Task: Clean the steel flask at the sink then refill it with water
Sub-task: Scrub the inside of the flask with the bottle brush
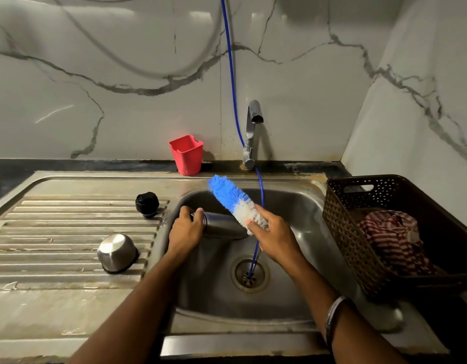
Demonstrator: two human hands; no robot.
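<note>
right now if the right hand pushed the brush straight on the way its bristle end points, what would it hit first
Likely the red cup by the wall. The right hand aims the bottle brush up-left, over the sink rim; depth is unclear, so it may pass beside it.

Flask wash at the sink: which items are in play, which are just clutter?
In play: steel flask in left hand; bottle brush in right hand; tap; sink; black stopper; steel cup lid.
Clutter: red holder; brown basket; striped cloth.
</note>
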